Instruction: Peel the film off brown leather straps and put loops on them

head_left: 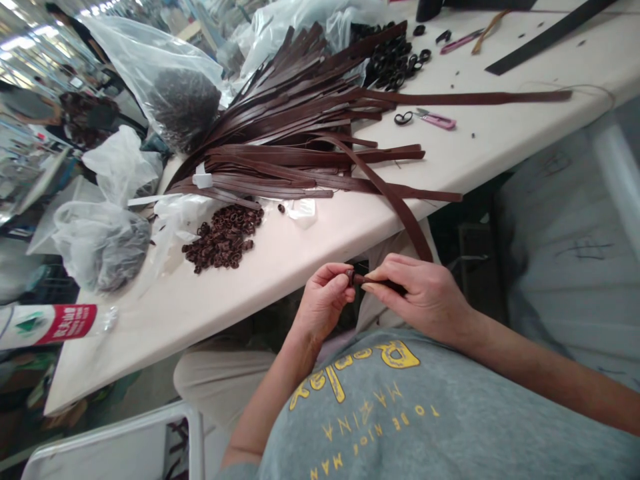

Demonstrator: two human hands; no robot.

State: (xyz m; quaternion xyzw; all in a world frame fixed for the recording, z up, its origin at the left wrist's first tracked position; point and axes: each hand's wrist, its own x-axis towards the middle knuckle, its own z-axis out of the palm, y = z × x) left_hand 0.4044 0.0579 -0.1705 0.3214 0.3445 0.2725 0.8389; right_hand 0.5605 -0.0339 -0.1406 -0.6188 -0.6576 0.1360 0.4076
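Note:
Just off the table's near edge, both of my hands meet over my lap. My left hand [327, 293] pinches a small dark brown leather loop [351, 276] between thumb and fingers. The narrow end of a brown leather strap [407, 217] is gripped by my right hand [420, 293], its tip at the loop. Whether the tip passes through the loop cannot be made out. From my right hand the strap bends up onto the table, toward a large bundle of similar straps [270, 157]. A pile of small brown loops [223, 237] lies left of the bundle.
On the white table [280, 267] are black loops [393, 67], pink-handled snips [437, 120], a black strip [550, 37] and clear plastic bags [120, 227]. A red-labelled bottle [65, 323] lies at the left. Below are a white-rimmed bin [195, 433] and a large pale container [575, 240].

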